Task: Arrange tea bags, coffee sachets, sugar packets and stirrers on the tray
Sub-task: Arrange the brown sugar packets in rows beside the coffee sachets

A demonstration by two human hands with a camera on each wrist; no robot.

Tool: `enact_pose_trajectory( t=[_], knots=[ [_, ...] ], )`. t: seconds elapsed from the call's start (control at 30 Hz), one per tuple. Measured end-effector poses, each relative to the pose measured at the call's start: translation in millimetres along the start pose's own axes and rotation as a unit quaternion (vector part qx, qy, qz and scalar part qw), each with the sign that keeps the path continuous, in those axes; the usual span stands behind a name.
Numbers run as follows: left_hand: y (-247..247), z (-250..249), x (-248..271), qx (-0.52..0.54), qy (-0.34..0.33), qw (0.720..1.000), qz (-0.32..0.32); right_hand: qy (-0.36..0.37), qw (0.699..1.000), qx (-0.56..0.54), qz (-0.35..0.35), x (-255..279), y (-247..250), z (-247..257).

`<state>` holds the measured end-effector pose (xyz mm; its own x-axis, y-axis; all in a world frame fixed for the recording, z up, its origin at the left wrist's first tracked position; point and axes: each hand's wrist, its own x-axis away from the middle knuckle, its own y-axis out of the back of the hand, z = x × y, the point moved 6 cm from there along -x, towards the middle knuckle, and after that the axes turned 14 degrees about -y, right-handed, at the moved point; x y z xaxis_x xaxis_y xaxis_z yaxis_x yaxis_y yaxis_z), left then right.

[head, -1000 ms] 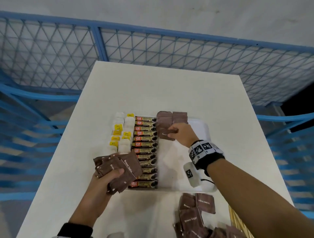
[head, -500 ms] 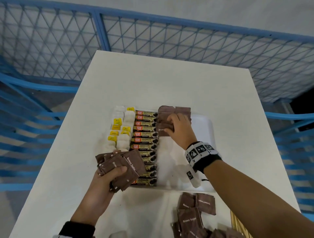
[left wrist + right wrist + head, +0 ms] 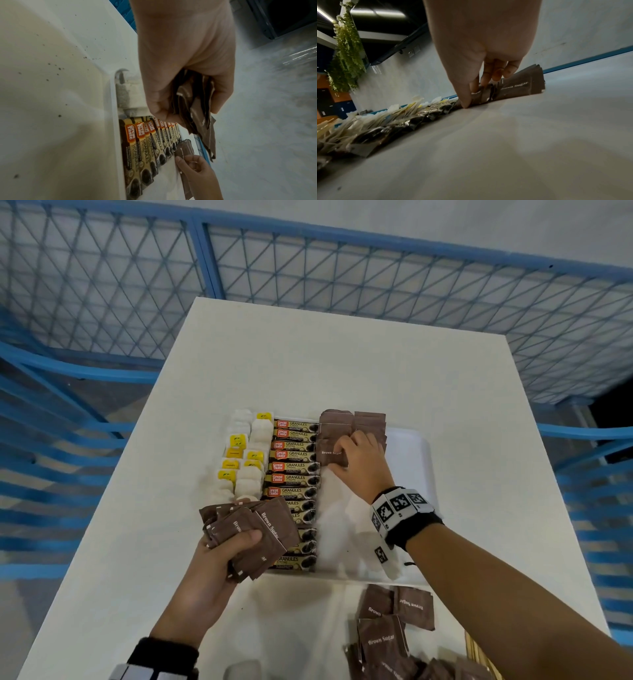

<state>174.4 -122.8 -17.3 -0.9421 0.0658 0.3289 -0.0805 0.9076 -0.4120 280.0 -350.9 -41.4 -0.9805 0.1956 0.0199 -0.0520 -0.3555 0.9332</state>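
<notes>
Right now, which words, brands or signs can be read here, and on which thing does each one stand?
"Brown Sugar": brown packets in the left hand, under the right hand, and loose on the table.
"Great Taste": red patch on each coffee sachet.
"GRANULES": same sachets; the line below is too small.
Yellow tea tags: unreadable.
Wristband: square codes, no words.

A white table (image 3: pixel 342 364) is ringed at nine, twelve and three o'clock by a blue mesh fence (image 3: pixel 376 278). In the right wrist view, hanging greenery (image 3: pixel 346 54) is seen at ten o'clock.
</notes>
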Motion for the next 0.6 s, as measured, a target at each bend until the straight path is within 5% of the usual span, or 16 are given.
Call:
enact_pose_trajectory(
  t=[0.27, 0.43, 0.6],
  knots=[
    [-14, 1, -9, 0.007, -0.001, 1.000, 0.003, -0.021, 0.987, -0.152, 0.050, 26, 19, 16],
    [-18, 7, -13, 0.002, 0.006, 1.000, -0.001, -0.085, 0.899, -0.338, 0.265, 70, 24, 37],
    [-26, 8, -14, 0.006, 0.006, 1.000, 0.012, -0.124, 0.835, -0.431, 0.318, 91, 14, 43]
  ],
)
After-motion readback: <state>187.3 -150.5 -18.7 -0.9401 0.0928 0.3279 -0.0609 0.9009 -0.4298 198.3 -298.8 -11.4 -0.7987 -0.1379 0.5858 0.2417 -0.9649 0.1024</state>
